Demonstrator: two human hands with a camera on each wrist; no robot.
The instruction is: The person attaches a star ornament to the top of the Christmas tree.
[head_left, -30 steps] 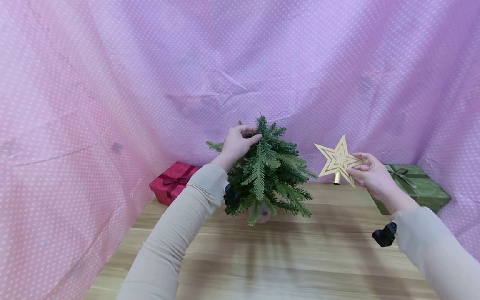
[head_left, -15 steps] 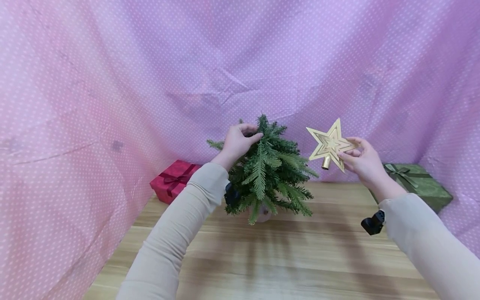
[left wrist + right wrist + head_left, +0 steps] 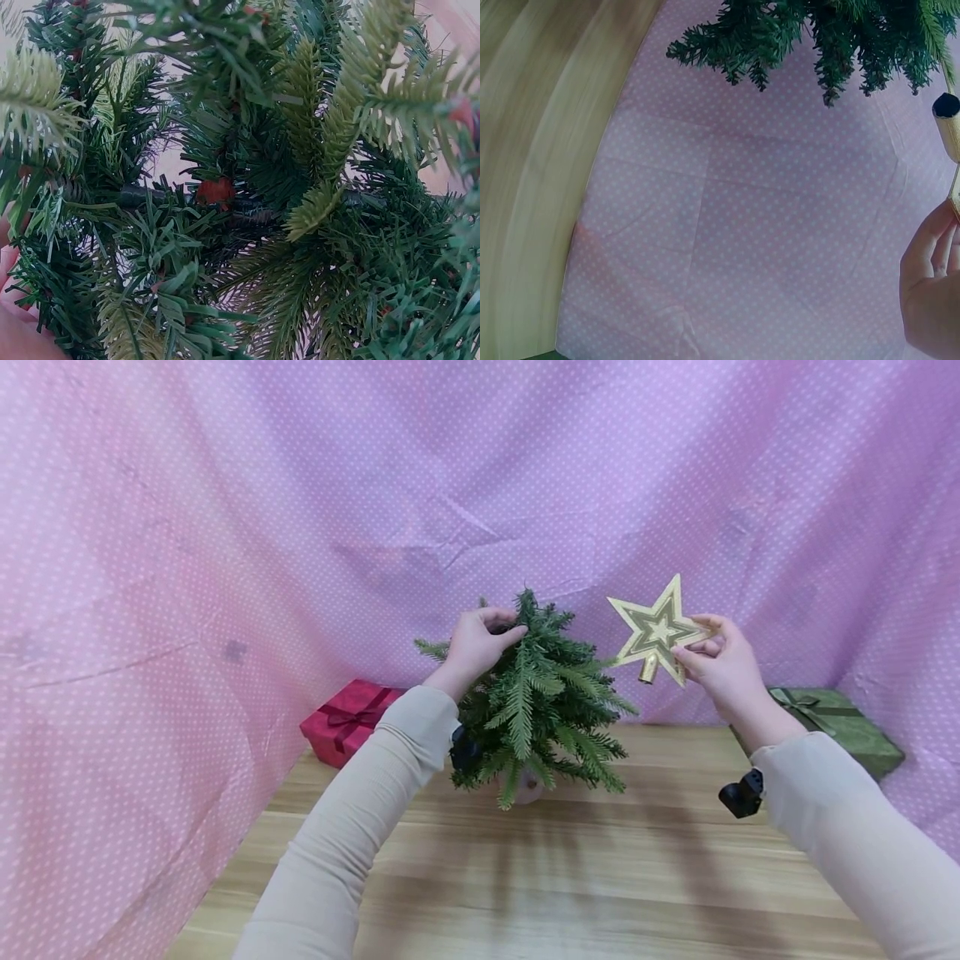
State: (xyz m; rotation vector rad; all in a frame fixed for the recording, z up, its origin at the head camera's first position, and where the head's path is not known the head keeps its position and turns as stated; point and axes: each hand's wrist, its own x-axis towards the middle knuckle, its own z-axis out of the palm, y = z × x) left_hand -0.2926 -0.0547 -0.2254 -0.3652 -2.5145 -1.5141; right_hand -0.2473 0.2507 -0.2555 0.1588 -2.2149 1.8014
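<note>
A small green artificial Christmas tree stands mid-table in the head view, on a pale round base partly covered by branches. Near its top my left hand pinches the greenery between thumb and fingers; the fingertips are partly hidden among needles. Dense branches fill the left wrist view. To the right of the tree, my right hand pinches one point of a gold star tree topper, holding it up in the air. Its short tube points downward, and the right wrist view shows the tube's dark hollow end.
A red gift box with a dark bow sits behind my left forearm. On the right, a green gift box lies partly behind my right wrist. Pink dotted cloth rises around the back and sides of the wooden table.
My right hand has raised the star topper and brought it left, closer to the tree. My left hand stays in place at the treetop.
</note>
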